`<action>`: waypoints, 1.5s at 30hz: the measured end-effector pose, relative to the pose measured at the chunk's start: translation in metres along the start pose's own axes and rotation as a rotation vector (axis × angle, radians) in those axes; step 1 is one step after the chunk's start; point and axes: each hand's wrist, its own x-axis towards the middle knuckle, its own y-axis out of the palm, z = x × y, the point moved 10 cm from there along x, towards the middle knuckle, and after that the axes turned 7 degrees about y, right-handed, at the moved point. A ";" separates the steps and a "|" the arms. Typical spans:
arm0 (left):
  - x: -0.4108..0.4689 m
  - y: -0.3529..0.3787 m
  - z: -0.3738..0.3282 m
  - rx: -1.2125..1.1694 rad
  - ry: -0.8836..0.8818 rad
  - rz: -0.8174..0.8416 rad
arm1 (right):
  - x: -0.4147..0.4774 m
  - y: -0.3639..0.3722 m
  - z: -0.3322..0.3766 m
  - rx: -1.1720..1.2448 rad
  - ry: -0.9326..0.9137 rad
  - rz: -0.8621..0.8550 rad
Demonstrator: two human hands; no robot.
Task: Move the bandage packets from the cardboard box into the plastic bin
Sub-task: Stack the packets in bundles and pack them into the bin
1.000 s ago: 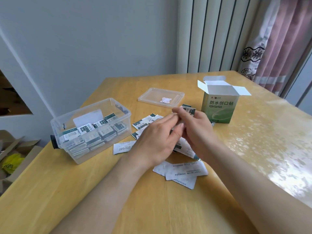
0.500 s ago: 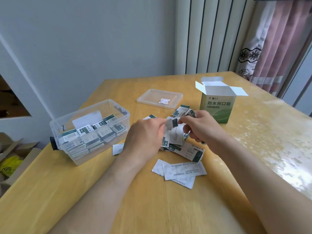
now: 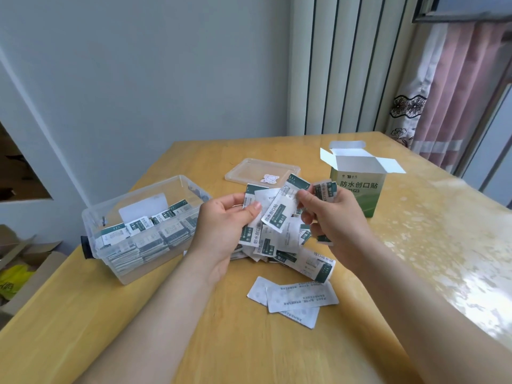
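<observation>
One plastic bin (image 3: 116, 202), part-filled with rows of packets, is standing far left of the cardboard box (image 3: 357, 195). One clear lid (image 3: 261, 170) is lying left of the box. Left of the box, the left hand (image 3: 224, 228) is gripping a fan of bandage packets (image 3: 250, 236), thumb on top; their count cannot be told. One long packet (image 3: 277, 214) is slanting between both hands. Just left of the box, the right hand (image 3: 335, 223) is pinching further packets. A loose pile (image 3: 279, 250) is lying on the table (image 3: 221, 342) beneath the hands, and three face-down packets (image 3: 293, 297) are lying nearer the camera than the box. The box is standing with its flaps open.
</observation>
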 end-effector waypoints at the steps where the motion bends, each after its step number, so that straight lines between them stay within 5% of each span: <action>1: 0.001 -0.002 -0.002 -0.003 0.016 -0.020 | 0.001 -0.003 0.001 -0.004 0.003 -0.015; 5: 0.001 -0.010 -0.009 -0.027 0.072 -0.073 | 0.002 -0.016 0.000 -0.015 0.057 -0.077; 8: 0.001 -0.019 -0.031 0.066 0.295 -0.143 | -0.001 -0.019 -0.007 -0.028 0.164 -0.104; 15: -0.045 0.045 -0.067 0.898 1.063 0.192 | -0.014 0.009 -0.029 0.372 0.445 0.039; 18: -0.046 0.050 -0.063 0.951 1.095 0.218 | -0.015 0.014 -0.029 0.483 0.436 0.040; 21: -0.046 0.050 -0.063 0.990 1.108 0.206 | -0.011 0.022 -0.031 0.271 0.353 0.087; 24: -0.043 0.051 -0.059 0.930 0.998 0.239 | -0.012 0.019 -0.027 0.097 0.285 0.020; 27: -0.028 0.043 -0.053 0.744 0.704 0.196 | -0.014 0.012 -0.020 0.085 0.260 -0.032; 31: -0.007 0.012 -0.029 0.047 0.213 0.033 | -0.019 0.017 -0.008 -0.007 0.183 -0.020; 34: -0.007 0.016 -0.012 -0.222 0.049 0.027 | -0.025 0.033 -0.006 0.016 0.171 0.038; 38: -0.018 0.034 -0.001 -0.292 -0.013 0.102 | -0.031 0.050 -0.013 0.148 0.214 0.098; 45: -0.016 0.024 -0.004 -0.059 0.152 0.019 | -0.038 0.064 -0.014 0.261 0.214 0.230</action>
